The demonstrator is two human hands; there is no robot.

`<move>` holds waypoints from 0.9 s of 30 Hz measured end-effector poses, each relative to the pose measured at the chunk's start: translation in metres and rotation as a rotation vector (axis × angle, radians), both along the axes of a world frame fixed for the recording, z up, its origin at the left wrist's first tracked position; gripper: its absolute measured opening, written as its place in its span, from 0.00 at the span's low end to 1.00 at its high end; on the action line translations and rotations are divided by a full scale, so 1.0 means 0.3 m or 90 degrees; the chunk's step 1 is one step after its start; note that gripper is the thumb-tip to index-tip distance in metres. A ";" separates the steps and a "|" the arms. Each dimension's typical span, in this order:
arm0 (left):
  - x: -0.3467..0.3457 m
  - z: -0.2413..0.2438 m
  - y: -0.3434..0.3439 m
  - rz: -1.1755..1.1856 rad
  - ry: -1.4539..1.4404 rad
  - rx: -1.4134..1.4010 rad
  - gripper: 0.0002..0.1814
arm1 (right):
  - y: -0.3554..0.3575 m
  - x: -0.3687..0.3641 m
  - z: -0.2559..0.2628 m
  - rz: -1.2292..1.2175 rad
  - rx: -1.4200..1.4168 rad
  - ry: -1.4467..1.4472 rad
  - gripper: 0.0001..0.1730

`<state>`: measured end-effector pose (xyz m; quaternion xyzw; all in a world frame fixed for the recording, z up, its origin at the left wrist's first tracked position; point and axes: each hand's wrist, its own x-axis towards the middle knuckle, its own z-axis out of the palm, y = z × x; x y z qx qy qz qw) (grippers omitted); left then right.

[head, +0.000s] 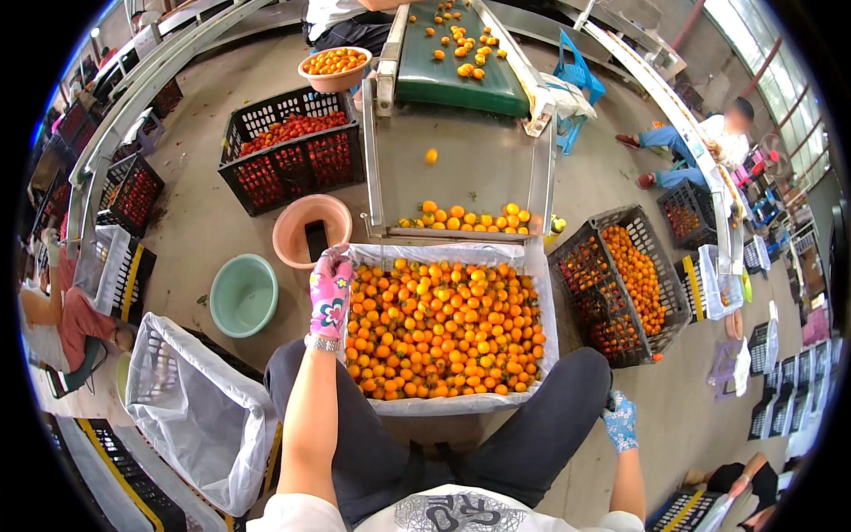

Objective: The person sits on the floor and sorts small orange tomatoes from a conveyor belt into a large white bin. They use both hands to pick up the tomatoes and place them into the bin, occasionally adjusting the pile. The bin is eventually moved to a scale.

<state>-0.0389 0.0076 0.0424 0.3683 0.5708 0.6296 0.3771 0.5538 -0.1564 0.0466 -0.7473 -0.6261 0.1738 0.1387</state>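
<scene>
My left hand (pixel 330 292), in a pink flowered glove, is at the far left corner of a crate lined with white plastic film (pixel 459 404). Its fingers are bent; whether they pinch the liner cannot be told. Yellow-orange cherry tomatoes (pixel 445 326) fill this crate between my knees. Just beyond it, a metal chute (pixel 459 166) holds more tomatoes against its lower lip, with a single tomato (pixel 431 156) higher up. My right hand (pixel 619 422), gloved in blue floral cloth, is down beside my right knee, its fingers partly hidden.
A green conveyor belt (pixel 459 93) carries tomatoes above the chute. Left are a black crate of red tomatoes (pixel 292 159), a pink basin (pixel 282 233) with a dark phone-like object (pixel 316 241), a green basin (pixel 244 296) and a lined crate (pixel 199 412). Another tomato crate (pixel 625 286) stands right.
</scene>
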 end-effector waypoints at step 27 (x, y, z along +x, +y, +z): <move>0.018 0.003 -0.002 -0.002 0.030 -0.008 0.17 | -0.033 0.017 -0.012 -0.239 -0.101 0.395 0.08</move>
